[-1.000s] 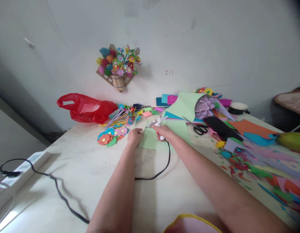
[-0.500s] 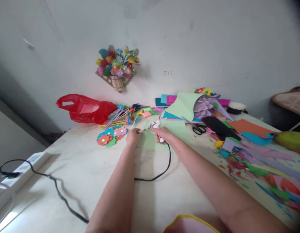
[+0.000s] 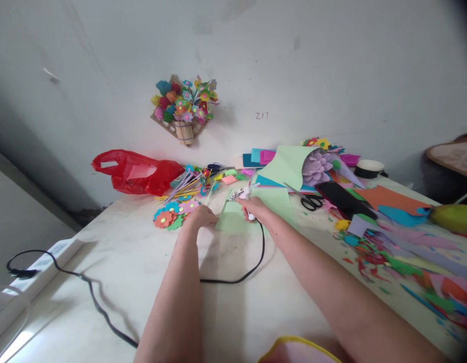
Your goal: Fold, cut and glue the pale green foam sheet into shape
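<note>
My right hand [image 3: 251,205] is closed round a white corded tool [image 3: 244,194], likely a glue gun, above light green sheets [image 3: 233,222]. Its black cord [image 3: 262,252] curves down over the table. Just left of the sheets' edge is my left hand [image 3: 203,217], its fingers bent toward the paper. Whether it pinches anything is too small to tell. Foam flowers [image 3: 165,219] lie to the left of that hand.
At the back left sits a red plastic bag [image 3: 137,174]. Black-handled scissors [image 3: 312,202], a phone [image 3: 344,200] and coloured scraps [image 3: 373,257] lie on the right. A power strip [image 3: 40,275] stands at the left edge.
My left hand has moved a little left and toward me, off the edge of the green paper. My right hand stays in nearly the same place with the tool.
</note>
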Demonstrator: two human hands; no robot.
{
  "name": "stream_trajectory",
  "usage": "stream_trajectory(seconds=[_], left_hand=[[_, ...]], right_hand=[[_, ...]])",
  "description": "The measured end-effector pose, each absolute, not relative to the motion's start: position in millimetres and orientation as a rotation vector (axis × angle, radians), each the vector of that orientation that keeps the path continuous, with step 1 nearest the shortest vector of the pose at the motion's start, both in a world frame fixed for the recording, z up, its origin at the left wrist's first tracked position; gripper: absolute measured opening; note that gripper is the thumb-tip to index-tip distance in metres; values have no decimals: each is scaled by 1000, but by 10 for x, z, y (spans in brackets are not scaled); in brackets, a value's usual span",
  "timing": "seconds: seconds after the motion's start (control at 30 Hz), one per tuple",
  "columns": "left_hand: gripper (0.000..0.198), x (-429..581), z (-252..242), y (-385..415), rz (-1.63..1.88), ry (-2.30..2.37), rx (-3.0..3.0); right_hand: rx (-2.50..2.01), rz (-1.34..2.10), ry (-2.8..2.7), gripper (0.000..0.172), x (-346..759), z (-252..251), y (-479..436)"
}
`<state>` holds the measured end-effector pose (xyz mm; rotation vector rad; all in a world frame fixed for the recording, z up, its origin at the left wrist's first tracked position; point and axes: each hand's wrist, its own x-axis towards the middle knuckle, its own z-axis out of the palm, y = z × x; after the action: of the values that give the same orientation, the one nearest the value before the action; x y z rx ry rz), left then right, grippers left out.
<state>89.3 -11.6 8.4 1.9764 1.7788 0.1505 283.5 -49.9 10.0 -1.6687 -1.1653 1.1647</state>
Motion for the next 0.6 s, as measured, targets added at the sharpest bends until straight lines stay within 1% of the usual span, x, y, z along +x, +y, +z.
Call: stream_trajectory(seconds=[0.23,0.6], left_hand=[[15,894,19,-84,185,1711,2009],[17,908,47,-140,280,1696,2052]], right_hand=[[-1663,1191,-1161,39,2843,104,-486],[-1687,1198,-1183,44,2817,125,-542]])
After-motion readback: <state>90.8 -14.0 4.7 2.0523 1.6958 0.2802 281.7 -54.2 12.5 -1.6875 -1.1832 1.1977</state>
